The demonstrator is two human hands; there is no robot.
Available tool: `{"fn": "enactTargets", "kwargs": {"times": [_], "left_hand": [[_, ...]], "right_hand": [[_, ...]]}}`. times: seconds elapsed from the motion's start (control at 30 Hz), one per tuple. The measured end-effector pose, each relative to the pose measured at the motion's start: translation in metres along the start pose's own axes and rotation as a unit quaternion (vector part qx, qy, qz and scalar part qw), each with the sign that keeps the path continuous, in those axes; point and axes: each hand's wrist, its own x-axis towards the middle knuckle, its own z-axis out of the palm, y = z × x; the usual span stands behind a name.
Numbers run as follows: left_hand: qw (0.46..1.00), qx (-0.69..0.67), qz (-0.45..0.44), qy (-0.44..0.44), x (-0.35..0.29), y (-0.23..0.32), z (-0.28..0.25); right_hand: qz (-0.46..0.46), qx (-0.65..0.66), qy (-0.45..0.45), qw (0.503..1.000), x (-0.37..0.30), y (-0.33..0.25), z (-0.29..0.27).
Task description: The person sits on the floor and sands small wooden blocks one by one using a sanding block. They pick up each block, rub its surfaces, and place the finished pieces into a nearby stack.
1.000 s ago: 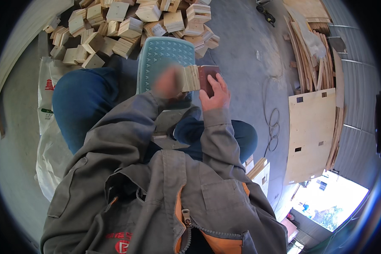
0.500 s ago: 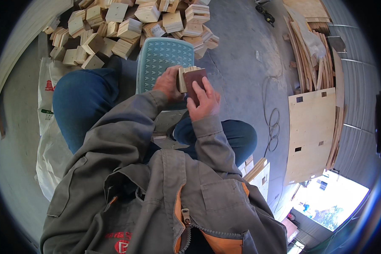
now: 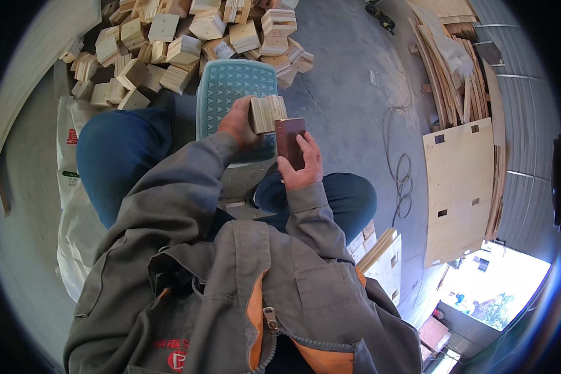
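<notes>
Two hands busy above teal plastic stool: left hand grasping layered wood block, right hand gripping dark brown sanding pad touching it.

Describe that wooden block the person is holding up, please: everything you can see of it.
The wooden block is pale, squarish, layered like plywood, its striped edge facing the camera. The left hand grips it from the left, above a teal plastic stool. A dark reddish-brown sanding pad, held in the right hand, presses against its right lower edge.
</notes>
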Motion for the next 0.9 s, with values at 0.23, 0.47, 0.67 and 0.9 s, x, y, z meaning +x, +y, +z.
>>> {"fn": "enactTargets", "kwargs": {"times": [0.23,0.47,0.67,0.9], "left_hand": [[0.992,0.044,-0.046,0.106,0.002,0.002,-0.029],[0.945,-0.275,-0.098,0.146,0.002,0.008,-0.047],[0.699,-0.611,-0.291,0.233,0.014,0.017,-0.075],[0.719,-0.565,-0.369,0.166,0.007,0.028,-0.077]], "right_hand": [[0.034,0.027,-0.003,0.999,-0.003,0.01,0.01],[0.057,0.001,-0.04,0.998,-0.006,0.03,0.025],[0.077,-0.004,-0.06,0.995,-0.007,0.034,0.03],[0.097,0.009,-0.08,0.992,-0.002,0.028,0.033]]}}
